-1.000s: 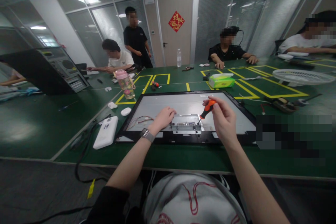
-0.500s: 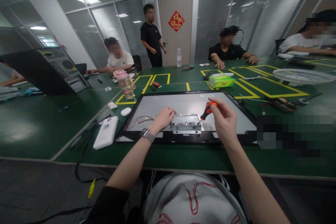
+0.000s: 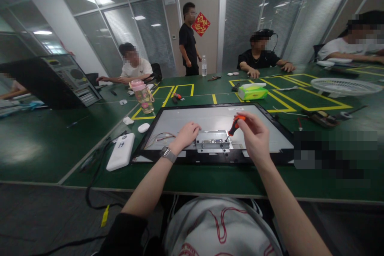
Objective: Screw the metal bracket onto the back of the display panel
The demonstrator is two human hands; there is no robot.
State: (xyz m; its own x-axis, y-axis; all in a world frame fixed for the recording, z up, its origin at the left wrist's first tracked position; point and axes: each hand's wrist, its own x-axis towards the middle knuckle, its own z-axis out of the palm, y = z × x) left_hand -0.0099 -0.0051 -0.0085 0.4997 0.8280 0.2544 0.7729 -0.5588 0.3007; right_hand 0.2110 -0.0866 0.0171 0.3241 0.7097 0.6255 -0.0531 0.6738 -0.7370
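Observation:
A flat monitor panel [image 3: 210, 118] lies face down on the green table, its grey back up inside a black frame. A small metal bracket [image 3: 212, 141] sits near the panel's front edge. My right hand [image 3: 252, 136] is closed around an orange-handled screwdriver [image 3: 235, 125], whose tip meets the bracket's right end. My left hand [image 3: 186, 134], fingers curled, rests on the panel touching the bracket's left end. A watch is on my left wrist. Thin coloured wires [image 3: 162, 137] run along the panel left of that hand.
A white power bank [image 3: 121, 150], a white mouse [image 3: 143, 127] and black cables lie left of the panel. A pink-lidded bottle [image 3: 143, 96], a green tissue pack [image 3: 252, 92], a fan grille [image 3: 342, 86] and a computer case [image 3: 63, 80] stand farther off. Several other people are across the table.
My hands have barely shifted; the screwdriver handle has tilted slightly in my right fingers. The standing person at the back has walked right, toward the door.

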